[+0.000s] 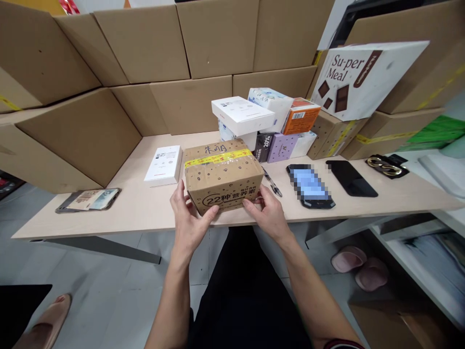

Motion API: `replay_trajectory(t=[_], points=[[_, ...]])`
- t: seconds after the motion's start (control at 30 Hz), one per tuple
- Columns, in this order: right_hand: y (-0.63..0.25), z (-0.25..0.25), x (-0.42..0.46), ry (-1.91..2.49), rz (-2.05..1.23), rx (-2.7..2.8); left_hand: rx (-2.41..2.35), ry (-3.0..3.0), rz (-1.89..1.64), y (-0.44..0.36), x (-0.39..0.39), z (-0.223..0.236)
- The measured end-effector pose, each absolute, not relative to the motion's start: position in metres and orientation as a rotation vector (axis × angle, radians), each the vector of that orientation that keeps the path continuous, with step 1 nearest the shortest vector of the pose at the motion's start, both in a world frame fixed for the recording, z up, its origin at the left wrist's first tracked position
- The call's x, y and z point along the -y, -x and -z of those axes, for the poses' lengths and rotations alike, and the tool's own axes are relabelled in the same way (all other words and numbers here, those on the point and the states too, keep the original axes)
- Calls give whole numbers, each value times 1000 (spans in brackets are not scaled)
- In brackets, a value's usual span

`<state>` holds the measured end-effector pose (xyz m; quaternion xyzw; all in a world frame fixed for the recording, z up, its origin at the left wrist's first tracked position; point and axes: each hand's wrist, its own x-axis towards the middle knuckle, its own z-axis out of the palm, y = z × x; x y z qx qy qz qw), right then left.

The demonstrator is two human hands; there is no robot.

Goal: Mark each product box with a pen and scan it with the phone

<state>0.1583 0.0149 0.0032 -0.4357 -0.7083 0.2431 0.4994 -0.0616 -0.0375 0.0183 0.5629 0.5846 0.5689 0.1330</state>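
A brown cardboard box (pixel 228 179) with yellow tape across its top and handwriting behind the tape is gripped between my two hands at the table's front edge. My left hand (pixel 191 218) holds its left side, thumb on the front face. On the right, my right hand (pixel 267 211) clasps the lower corner with its thumb on the printed front. The box is slightly tilted; its underside is hidden. Left of it lies a flat white box (pixel 164 165). A pen (pixel 272 183) rests just beyond my right hand.
Large cartons (pixel 218 39) wall off the back of the table (pixel 138 213). Small boxes (pixel 243 115) are stacked behind the held box. To the right lie a lit handheld device (pixel 310 186) and a dark phone (pixel 351 178). Banknotes (pixel 90 199) sit on a case at left.
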Motion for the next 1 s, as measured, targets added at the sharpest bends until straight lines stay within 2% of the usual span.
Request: replay_trajectory(t=[0.17, 0.27, 0.6, 0.77, 0.87, 1.0], points=[[-157, -4, -14, 1112, -633, 1689, -1869, -2134, -1858, 43, 39, -43], [-156, -5, -14, 1158, -643, 1676, -1859, -2370, -1831, 33, 32, -53], [-169, -2, -17, 1021, -550, 1628, -1942, -2457, -1731, 28, 24, -52], [-192, -17, -47, 1437, -127, 1646, -1973, -2421, -1727, 26, 25, -52], [-196, -27, -66, 1759, -102, 1922, -1995, -2393, -1726, 25, 25, -53], [-194, -31, -74, 1797, -156, 2022, -2025, -2387, -1709, 23, 28, -57]])
